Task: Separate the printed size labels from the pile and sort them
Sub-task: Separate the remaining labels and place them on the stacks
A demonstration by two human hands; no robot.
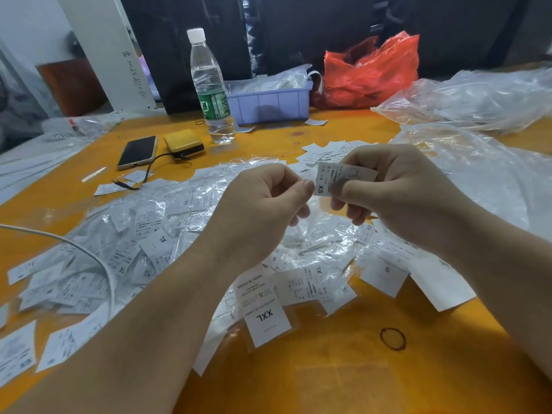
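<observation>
Above pile [185, 234] — XS label [325, 182], right hand [400, 192]

There is one view only, from the camera on my head. It looks forward and down over my forearms onto the orange worktop [343, 377], close enough that my left hand [263, 198] and right hand [397, 189] sit near the middle of the frame. The wide lens bends the edges. The near worktop fills the bottom; the far side, with a water bottle [210, 88] and a dark backdrop, runs along the top.
</observation>
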